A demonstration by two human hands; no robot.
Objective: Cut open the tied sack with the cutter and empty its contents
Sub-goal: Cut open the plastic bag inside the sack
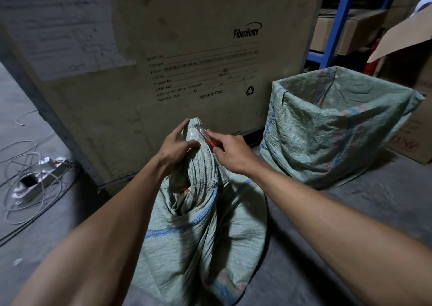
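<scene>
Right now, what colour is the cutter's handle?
Red, the cutter in the right hand; head view.

Pale green woven sack [203,231] with blue stripes stands on the floor, neck bunched and pulled upright, a red tie [186,190] lower down on the gathered fabric, red cutter [208,138] with blade out touching the neck's top.

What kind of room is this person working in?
Probably a warehouse or storeroom. A big shipping crate printed with weights and "Made in China" stands on a bare concrete floor, and blue metal shelving holds cardboard boxes.
</scene>
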